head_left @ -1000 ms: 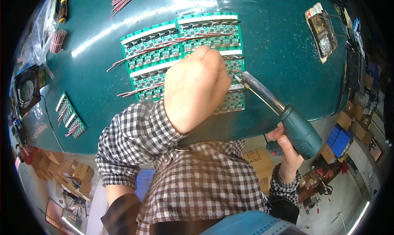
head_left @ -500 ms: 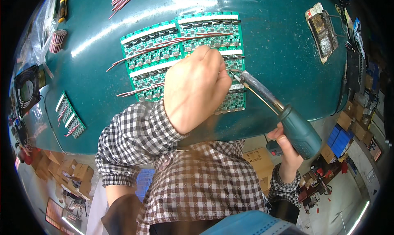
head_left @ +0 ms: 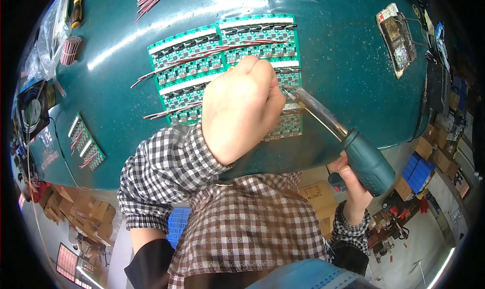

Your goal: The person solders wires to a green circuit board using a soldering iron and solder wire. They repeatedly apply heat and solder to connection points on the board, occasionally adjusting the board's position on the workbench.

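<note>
Green circuit board panels [head_left: 188, 76] lie on the table with rows of small parts and white strips. Over their middle, my left hand [head_left: 242, 110] is closed in a pinch, its fingertips and whatever they grip hidden behind the knuckles. My right hand [head_left: 354, 184] is wrapped round the green handle of a soldering iron [head_left: 371, 163]. The iron's hot end reaches the boards just right of my left fingers; a thin brass-coloured tube runs alongside its barrel. Red, white and black wires [head_left: 197, 55] lie across the boards, some poking out on the left.
On the green table [head_left: 348, 62] stand a worn soldering iron rest [head_left: 396, 41] at right and a small fan [head_left: 34, 110] at left. A small wired board [head_left: 87, 141], a wire bundle [head_left: 71, 50], a screwdriver [head_left: 77, 12] and loose wires [head_left: 151, 0] lie around.
The soldering iron has shifted very slightly at its tip and handle. My left hand stays almost still over the boards.
</note>
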Tool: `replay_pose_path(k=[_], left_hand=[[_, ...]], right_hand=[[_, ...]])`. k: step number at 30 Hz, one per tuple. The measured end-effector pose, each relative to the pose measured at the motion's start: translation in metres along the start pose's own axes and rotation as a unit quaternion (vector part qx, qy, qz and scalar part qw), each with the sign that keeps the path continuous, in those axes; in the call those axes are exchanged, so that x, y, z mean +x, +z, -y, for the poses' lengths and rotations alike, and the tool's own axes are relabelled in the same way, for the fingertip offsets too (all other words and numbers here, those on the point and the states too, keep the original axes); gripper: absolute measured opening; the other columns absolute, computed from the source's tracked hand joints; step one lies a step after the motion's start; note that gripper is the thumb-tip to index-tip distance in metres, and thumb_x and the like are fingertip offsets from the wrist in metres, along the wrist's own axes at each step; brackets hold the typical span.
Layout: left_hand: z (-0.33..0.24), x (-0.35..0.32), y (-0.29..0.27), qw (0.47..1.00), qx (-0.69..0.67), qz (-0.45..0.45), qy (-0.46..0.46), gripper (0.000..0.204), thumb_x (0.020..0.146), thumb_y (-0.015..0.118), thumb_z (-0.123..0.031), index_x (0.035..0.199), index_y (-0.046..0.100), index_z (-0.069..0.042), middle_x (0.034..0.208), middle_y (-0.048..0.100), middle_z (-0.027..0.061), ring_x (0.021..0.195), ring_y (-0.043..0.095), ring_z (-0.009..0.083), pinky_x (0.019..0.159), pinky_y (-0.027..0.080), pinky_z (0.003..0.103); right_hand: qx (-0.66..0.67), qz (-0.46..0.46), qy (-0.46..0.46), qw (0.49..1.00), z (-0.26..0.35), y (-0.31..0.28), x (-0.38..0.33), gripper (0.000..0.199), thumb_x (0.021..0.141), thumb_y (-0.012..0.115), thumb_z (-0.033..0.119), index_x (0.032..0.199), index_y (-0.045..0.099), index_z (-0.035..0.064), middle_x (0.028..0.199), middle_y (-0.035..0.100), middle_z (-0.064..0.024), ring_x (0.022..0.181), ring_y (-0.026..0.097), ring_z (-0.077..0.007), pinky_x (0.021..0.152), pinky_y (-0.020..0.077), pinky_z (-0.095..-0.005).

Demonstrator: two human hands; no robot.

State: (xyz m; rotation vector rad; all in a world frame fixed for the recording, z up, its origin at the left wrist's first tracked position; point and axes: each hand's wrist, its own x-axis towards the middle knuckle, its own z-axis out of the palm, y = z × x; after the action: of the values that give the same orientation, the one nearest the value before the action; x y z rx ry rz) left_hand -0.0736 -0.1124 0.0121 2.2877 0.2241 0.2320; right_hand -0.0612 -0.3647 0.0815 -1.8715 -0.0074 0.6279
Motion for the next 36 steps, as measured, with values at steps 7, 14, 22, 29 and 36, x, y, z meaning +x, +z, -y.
replay_pose_path(k=[7,14,22,29,36], left_hand=[[0.0,0.001,0.0,1.0,0.014,-0.003,-0.013,0.012,0.07,0.066,-0.001,0.074,0.055,-0.004,0.07,0.055,0.0078,0.055,0.053,0.0211,0.05,0.042,0.032],[0.0,0.0,0.002,1.0,-0.006,-0.017,-0.015,0.013,0.07,0.067,-0.002,0.073,0.054,-0.004,0.069,0.054,0.0075,0.054,0.052,0.0209,0.049,0.042,0.032],[-0.002,-0.001,0.004,0.999,0.021,-0.022,-0.016,0.013,0.07,0.067,-0.002,0.075,0.055,-0.004,0.071,0.055,0.0074,0.055,0.054,0.0203,0.05,0.043,0.032],[-0.002,-0.003,0.003,0.999,0.037,-0.015,-0.024,0.014,0.071,0.068,-0.003,0.077,0.056,-0.005,0.072,0.056,0.0069,0.056,0.055,0.0193,0.051,0.044,0.031],[-0.002,-0.004,0.004,1.0,0.008,-0.024,-0.012,0.01,0.072,0.064,-0.005,0.074,0.054,-0.004,0.07,0.052,0.0113,0.058,0.057,0.03,0.051,0.047,0.038]], right_hand=[[-0.002,-0.007,-0.017,1.0,-0.002,-0.002,-0.002,0.034,0.077,0.071,-0.003,0.109,0.06,-0.0046,0.083,0.066,-0.0101,0.078,0.064,-0.0178,0.071,0.0521,-0.0311],[0.007,0.014,-0.033,0.999,0.0,-0.004,0.0,0.032,0.078,0.069,-0.002,0.109,0.059,-0.0053,0.086,0.066,-0.0121,0.082,0.065,-0.0203,0.075,0.053,-0.0339],[-0.007,-0.026,-0.002,1.0,0.004,0.005,-0.001,0.044,0.081,0.069,0.019,0.111,0.056,-0.0106,0.085,0.062,-0.0138,0.077,0.066,-0.0262,0.07,0.0572,-0.036],[-0.024,-0.019,-0.009,0.999,0.004,0.005,-0.002,0.041,0.081,0.069,0.018,0.108,0.057,-0.0101,0.078,0.062,-0.0111,0.07,0.062,-0.0218,0.069,0.0527,-0.0351],[-0.024,-0.004,-0.028,0.999,0.0,0.004,0.0,0.039,0.08,0.068,0.015,0.107,0.057,-0.0111,0.078,0.061,-0.011,0.071,0.062,-0.0219,0.07,0.0525,-0.0352]])
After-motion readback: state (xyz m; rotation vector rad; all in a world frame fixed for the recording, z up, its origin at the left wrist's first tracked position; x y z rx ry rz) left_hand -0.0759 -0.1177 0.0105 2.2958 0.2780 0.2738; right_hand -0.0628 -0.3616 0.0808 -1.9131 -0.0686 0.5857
